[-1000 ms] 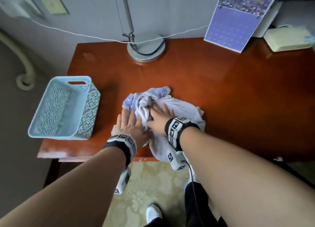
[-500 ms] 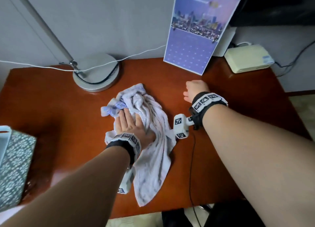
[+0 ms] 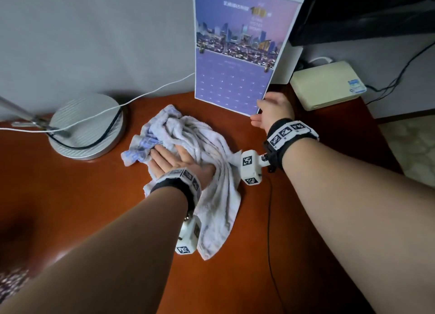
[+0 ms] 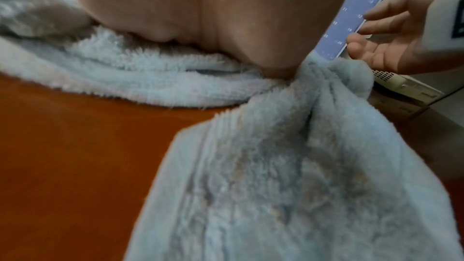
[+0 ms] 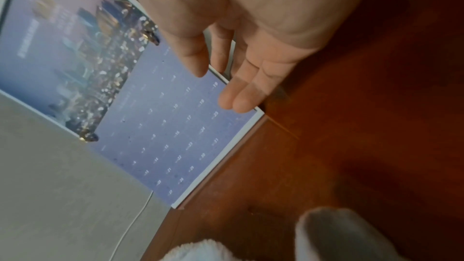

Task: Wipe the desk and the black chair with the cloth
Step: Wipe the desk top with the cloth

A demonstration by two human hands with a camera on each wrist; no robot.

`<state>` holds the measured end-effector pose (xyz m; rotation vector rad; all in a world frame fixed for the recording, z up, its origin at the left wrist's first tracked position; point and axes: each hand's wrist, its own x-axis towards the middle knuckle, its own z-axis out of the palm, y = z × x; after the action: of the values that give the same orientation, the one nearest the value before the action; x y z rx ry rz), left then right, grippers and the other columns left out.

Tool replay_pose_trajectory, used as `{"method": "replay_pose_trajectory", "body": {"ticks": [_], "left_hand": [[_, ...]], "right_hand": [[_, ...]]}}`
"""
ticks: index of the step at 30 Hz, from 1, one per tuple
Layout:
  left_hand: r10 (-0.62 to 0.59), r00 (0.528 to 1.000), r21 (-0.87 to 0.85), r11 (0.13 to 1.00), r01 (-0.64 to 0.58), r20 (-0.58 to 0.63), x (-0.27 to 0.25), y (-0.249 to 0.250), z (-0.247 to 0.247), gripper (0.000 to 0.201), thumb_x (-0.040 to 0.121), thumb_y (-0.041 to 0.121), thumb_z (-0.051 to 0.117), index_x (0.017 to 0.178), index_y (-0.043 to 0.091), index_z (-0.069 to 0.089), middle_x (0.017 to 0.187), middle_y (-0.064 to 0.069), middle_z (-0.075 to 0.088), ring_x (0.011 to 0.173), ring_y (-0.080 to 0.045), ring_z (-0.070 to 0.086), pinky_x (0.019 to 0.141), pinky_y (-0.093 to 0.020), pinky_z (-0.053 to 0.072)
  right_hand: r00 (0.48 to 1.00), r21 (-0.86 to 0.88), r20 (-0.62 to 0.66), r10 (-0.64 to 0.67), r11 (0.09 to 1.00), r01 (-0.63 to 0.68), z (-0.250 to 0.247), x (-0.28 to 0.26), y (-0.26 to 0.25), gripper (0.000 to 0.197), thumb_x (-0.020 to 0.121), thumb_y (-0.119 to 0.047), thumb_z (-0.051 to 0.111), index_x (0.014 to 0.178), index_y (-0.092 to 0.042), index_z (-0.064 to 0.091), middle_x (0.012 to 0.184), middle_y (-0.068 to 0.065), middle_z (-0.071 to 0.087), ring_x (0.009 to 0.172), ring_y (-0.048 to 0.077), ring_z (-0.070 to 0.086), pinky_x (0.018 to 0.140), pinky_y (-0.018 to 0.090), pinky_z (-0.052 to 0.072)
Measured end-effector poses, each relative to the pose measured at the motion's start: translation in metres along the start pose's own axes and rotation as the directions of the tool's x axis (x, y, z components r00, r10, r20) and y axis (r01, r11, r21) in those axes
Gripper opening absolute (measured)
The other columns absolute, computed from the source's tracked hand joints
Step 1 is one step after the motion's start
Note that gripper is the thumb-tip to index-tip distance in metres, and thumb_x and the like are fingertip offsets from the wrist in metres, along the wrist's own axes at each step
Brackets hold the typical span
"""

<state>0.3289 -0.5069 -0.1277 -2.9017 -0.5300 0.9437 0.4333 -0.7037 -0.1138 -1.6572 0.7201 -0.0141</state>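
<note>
A crumpled pale blue-white cloth point(image 3: 216, 200) lies on the glossy red-brown desk point(image 3: 70, 196). My left hand point(image 3: 174, 159) presses flat on it with straight fingers; the left wrist view shows the palm point(image 4: 188, 7) bearing down on the fluffy cloth point(image 4: 276, 166). My right hand point(image 3: 259, 112) is off the cloth, at the lower right corner of a standing purple calendar point(image 3: 235, 78). In the right wrist view its fingers point(image 5: 236, 102) are straight at the calendar point(image 5: 163, 136) edge, with the thumb in front of the sheet, not pinching. The black chair is out of view.
A round grey lamp base point(image 3: 87, 125) with a white cord stands at the back left. A cream box point(image 3: 329, 85) sits at the back right under a black screen point(image 3: 364, 12). A thin black cable point(image 3: 270, 219) runs across the desk from my right wrist.
My right hand left the cloth and moved back and right to the calendar's corner. The left hand slid the cloth further back on the desk. The basket has left the view.
</note>
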Motion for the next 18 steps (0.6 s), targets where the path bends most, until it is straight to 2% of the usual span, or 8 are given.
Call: {"method": "replay_pose_trajectory", "body": {"ticks": [4,6,8,9,11,13,17,18], "left_hand": [[-0.001,1.0,-0.005,1.0,0.001,0.0,0.003,-0.001,0.004,0.104,0.088,0.078,0.019,0.164,0.014,-0.011,0.164,-0.034,-0.022,0.154,-0.05,-0.02,0.126,-0.06,-0.005],[-0.005,1.0,-0.017,1.0,0.005,0.006,0.004,0.0,0.004,0.104,0.087,0.078,0.019,0.164,0.014,-0.011,0.164,-0.034,-0.023,0.154,-0.05,-0.021,0.125,-0.06,-0.006],[-0.005,1.0,-0.021,1.0,0.005,0.012,0.004,0.0,0.004,0.103,0.088,0.077,0.019,0.164,0.014,-0.012,0.164,-0.034,-0.024,0.154,-0.049,-0.022,0.125,-0.06,-0.006],[-0.003,1.0,-0.021,1.0,0.003,0.012,0.004,0.0,0.004,0.103,0.088,0.077,0.018,0.164,0.014,-0.012,0.164,-0.034,-0.024,0.154,-0.049,-0.022,0.125,-0.06,-0.006],[0.0,1.0,-0.024,1.0,0.001,0.01,0.004,0.0,0.004,0.102,0.088,0.076,0.018,0.164,0.014,-0.012,0.164,-0.034,-0.024,0.154,-0.049,-0.021,0.125,-0.06,-0.005],[0.0,1.0,-0.03,1.0,0.0,0.008,0.004,0.0,0.006,0.102,0.088,0.076,0.016,0.164,0.014,-0.013,0.163,-0.034,-0.025,0.154,-0.05,-0.022,0.125,-0.06,-0.006],[0.001,1.0,-0.031,1.0,-0.001,-0.004,0.006,-0.001,0.009,0.103,0.087,0.078,0.016,0.164,0.014,-0.012,0.163,-0.035,-0.025,0.153,-0.05,-0.022,0.125,-0.061,-0.006],[0.0,1.0,-0.031,1.0,-0.001,-0.004,0.007,-0.002,0.009,0.104,0.087,0.078,0.016,0.164,0.014,-0.012,0.163,-0.034,-0.025,0.153,-0.05,-0.022,0.125,-0.061,-0.006]], "right_hand": [[0.992,0.148,0.01,0.126,0.981,-0.127,0.008,0.014,-0.002,0.024,0.101,-0.01,0.046,0.12,-0.017,0.059,0.107,0.009,0.064,0.072,0.026,0.072,0.075,0.044,0.064],[0.986,0.187,0.03,0.165,0.968,-0.168,0.01,0.018,-0.005,0.02,0.102,-0.009,0.041,0.109,-0.014,0.058,0.098,0.008,0.062,0.075,0.028,0.069,0.083,0.049,0.062],[0.982,0.173,0.051,0.183,0.967,-0.189,0.011,0.022,-0.009,0.02,0.102,-0.006,0.037,0.107,-0.005,0.056,0.102,0.006,0.061,0.073,0.029,0.06,0.09,0.057,0.057],[0.983,0.14,0.052,0.175,0.973,-0.181,0.012,0.024,-0.01,0.024,0.102,-0.006,0.037,0.115,-0.002,0.056,0.108,0.005,0.061,0.071,0.03,0.059,0.089,0.057,0.057],[0.984,0.095,0.056,0.167,0.981,-0.172,0.012,0.025,-0.012,0.033,0.104,-0.008,0.037,0.131,-0.014,0.056,0.098,0.004,0.061,0.068,0.029,0.066,0.081,0.049,0.062],[0.98,0.111,0.072,0.186,0.975,-0.193,0.012,0.025,-0.013,0.036,0.106,-0.008,0.036,0.133,-0.02,0.056,0.087,0.004,0.059,0.064,0.026,0.067,0.073,0.044,0.063],[0.99,-0.019,0.064,0.122,0.992,-0.121,0.01,0.038,-0.009,0.041,0.104,-0.011,0.033,0.136,-0.019,0.058,0.117,0.012,0.065,0.059,0.022,0.07,0.058,0.037,0.063],[0.993,-0.047,0.056,0.104,0.994,-0.101,0.009,0.041,-0.009,0.042,0.104,-0.012,0.033,0.138,-0.02,0.057,0.119,0.013,0.065,0.059,0.021,0.07,0.054,0.034,0.062]]}}
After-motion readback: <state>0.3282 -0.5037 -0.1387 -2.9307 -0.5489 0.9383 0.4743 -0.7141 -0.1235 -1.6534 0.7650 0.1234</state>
